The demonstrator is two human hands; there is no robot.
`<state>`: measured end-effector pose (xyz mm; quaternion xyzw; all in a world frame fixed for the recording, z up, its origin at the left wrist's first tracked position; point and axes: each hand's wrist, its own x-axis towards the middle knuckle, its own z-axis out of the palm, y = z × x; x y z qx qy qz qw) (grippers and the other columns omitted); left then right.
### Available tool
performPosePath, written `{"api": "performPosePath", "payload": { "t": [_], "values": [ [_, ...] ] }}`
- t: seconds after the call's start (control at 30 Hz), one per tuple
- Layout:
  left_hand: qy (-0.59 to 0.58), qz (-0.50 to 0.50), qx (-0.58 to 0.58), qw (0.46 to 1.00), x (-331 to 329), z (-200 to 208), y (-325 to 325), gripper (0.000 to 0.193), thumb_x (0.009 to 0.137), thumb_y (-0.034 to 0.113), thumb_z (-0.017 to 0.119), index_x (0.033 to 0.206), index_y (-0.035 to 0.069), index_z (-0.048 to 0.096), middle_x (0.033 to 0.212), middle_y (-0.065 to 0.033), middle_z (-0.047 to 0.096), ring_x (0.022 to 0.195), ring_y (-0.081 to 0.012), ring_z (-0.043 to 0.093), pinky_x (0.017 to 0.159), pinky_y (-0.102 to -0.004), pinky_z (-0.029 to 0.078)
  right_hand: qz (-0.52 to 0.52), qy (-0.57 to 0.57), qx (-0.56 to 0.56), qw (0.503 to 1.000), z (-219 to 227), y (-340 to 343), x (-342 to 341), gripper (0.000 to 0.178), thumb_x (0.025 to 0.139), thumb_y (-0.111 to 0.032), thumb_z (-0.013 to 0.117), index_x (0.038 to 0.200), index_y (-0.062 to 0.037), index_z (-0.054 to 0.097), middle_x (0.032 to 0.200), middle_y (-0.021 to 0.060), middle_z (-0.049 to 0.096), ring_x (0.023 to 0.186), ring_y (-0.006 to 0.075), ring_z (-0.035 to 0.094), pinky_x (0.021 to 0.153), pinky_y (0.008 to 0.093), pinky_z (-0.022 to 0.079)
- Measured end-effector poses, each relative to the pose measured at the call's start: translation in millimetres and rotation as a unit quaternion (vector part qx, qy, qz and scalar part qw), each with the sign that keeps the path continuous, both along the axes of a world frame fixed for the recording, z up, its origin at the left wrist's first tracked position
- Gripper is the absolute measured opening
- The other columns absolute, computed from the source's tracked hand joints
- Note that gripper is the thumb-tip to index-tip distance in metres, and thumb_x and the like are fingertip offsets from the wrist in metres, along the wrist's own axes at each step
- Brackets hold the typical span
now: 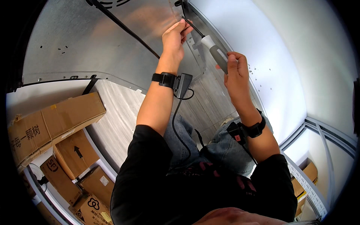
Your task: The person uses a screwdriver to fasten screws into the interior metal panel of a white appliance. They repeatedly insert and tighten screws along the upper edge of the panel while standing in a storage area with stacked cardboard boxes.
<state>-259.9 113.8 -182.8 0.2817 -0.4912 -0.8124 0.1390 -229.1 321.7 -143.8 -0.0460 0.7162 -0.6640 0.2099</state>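
A screwdriver [215, 51] with a grey and white handle and a long dark shaft slants up and left toward a metal panel [112, 41]. My right hand [237, 75] is closed around the lower end of the handle. Up by the tip, the thumb and fingers of my left hand [175, 35] pinch the shaft close to the panel's edge. The tip itself, and any screw there, is too small and partly hidden to make out.
A black rod [127, 30] crosses the panel diagonally left of my left hand. A white curved wall [277, 48] rises on the right. Cardboard boxes [71, 116] stand on shelving at left, with another box [309, 171] at lower right. Cables hang from both wrist straps.
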Motion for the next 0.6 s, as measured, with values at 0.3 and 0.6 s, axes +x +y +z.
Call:
{"api": "performPosePath", "payload": {
  "t": [0.3, 0.6],
  "values": [
    [0.010, 0.019, 0.010, 1.000, -0.1, -0.8, -1.9, 0.018, 0.091, 0.023, 0.057, 0.092, 0.009, 0.068, 0.092, 0.0000, 0.067, 0.080, -0.0075, 0.059, 0.072, -0.0226, 0.036, -0.045, -0.006, 0.008, 0.999, 6.4, -4.4, 8.9, 0.042, 0.090, -0.027, 0.058, 0.116, -0.0006, 0.038, 0.106, 0.0158, 0.049, 0.063, 0.0125, 0.053, 0.053, 0.0235, 0.045],
    [0.018, 0.028, -0.003, 0.999, -1.3, -1.1, -2.6, 0.016, 0.090, 0.021, 0.059, 0.090, 0.008, 0.068, 0.090, 0.0003, 0.068, 0.078, -0.0059, 0.061, 0.064, -0.0188, 0.035, -0.002, 0.081, 0.084, 0.993, 0.6, -7.4, 14.0, 0.049, 0.088, -0.035, 0.061, 0.115, -0.0012, 0.039, 0.076, 0.0087, 0.057, 0.049, 0.0100, 0.050, 0.045, 0.0242, 0.042]
  ]
}}
